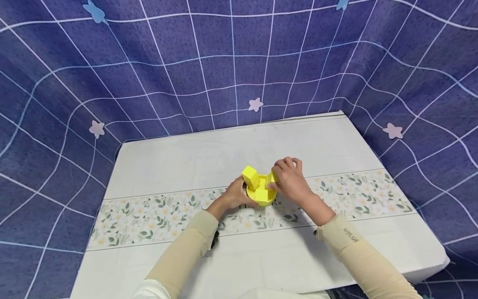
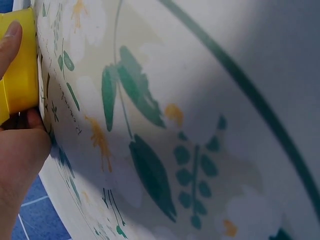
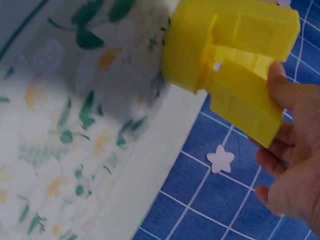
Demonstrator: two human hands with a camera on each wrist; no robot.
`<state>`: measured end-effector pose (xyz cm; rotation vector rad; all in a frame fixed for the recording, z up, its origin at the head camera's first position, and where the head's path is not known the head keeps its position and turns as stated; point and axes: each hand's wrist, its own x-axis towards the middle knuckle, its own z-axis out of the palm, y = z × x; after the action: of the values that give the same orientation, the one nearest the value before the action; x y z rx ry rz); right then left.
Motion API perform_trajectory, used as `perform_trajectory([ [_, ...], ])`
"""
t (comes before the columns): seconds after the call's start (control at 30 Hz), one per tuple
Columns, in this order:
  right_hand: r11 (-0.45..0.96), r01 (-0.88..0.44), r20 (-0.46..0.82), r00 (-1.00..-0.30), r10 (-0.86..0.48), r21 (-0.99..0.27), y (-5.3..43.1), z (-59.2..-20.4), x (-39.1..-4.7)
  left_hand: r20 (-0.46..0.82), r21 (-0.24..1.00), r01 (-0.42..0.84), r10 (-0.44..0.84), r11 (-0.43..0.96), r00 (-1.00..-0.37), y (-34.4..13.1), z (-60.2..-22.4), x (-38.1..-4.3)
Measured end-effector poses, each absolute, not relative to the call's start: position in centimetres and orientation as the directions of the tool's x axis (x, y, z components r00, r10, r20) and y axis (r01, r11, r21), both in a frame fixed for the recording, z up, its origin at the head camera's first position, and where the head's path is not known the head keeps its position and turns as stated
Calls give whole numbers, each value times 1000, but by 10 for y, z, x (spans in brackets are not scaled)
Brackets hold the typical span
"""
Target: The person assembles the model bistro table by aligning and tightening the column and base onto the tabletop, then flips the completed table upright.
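A round yellow cup-like container (image 1: 266,203) stands on the table, with yellow rectangular blocks rising out of it. My left hand (image 1: 236,194) holds its side, the thumb (image 2: 10,42) on the yellow wall. Thumb and fingers of my right hand (image 1: 292,181) pinch the block (image 3: 245,105) on the right, which leans outward at the container's rim. Another yellow block (image 1: 250,176) stands tilted beside the left fingers. A third block (image 1: 261,195) sits at the near side. Part of the pinched block is hidden behind my right hand in the head view.
A white tablecloth (image 1: 179,162) with a flowered band (image 1: 149,216) covers the table. Blue grid-patterned curtains (image 1: 209,74) with star shapes close in the back and both sides. Dark objects sit at both wrists beside the beige sleeves.
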<state>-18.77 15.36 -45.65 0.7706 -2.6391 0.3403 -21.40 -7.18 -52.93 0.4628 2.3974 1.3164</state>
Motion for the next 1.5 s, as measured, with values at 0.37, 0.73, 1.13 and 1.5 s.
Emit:
perform_trajectory([
  [0.37,847,-470,410,-843,-347,-249,144,-482,-183,-154,842,119,445,526,-882,-71,-529,-213],
  [0.73,434,-366,160,-883,-442,-823,161,-478,-176,-159,849,106,441,518,-883,-73,-528,-215],
  [1.13,371,-326,145,-886,-440,-869,172,-480,-188,-168,844,101,437,527,-883,-72,-530,-214],
  [1.5,378,-293,225,-951,-214,-878,142,-492,-200,-148,850,120,452,513,-880,-73,-531,-214],
])
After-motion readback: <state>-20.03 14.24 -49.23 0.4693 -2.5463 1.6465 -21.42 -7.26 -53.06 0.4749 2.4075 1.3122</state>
